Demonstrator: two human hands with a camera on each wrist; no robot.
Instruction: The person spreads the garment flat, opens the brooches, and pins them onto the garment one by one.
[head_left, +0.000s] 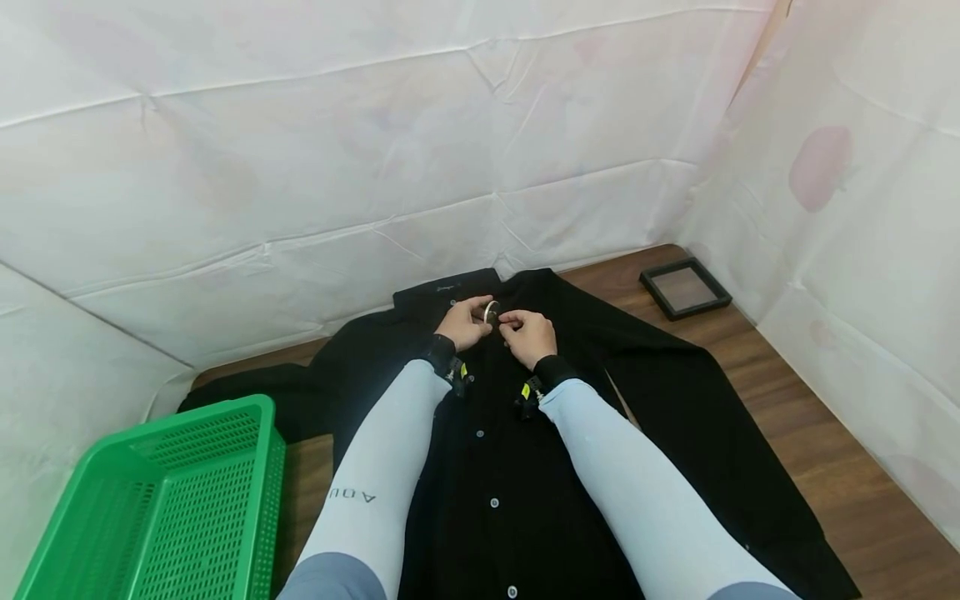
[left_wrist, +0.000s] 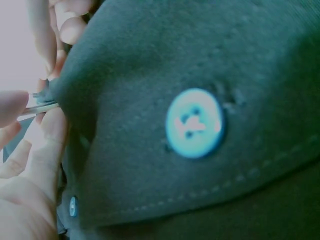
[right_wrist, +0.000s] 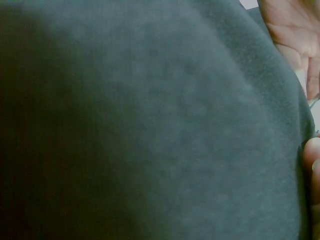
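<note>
A black button-up shirt (head_left: 540,475) lies spread out, collar at the far end. Just below the collar, my left hand (head_left: 462,325) pinches a small round brooch (head_left: 491,312) with a shiny rim between thumb and fingers. In the left wrist view the brooch (left_wrist: 40,108) appears edge-on, right against a fold of the shirt. My right hand (head_left: 531,335) meets it from the other side, thumb and finger pinching at a small dark part on its back. A pale four-hole button (left_wrist: 195,123) shows large nearby. Raised cloth (right_wrist: 165,120) hides most of the right wrist view.
A green plastic basket (head_left: 266,483) stands at the left, beside the shirt's left-hand sleeve. At the back right, a black square frame (head_left: 670,311) with a clear middle lies on the wooden table (head_left: 847,442). White cloth walls (head_left: 360,158) enclose the back and sides.
</note>
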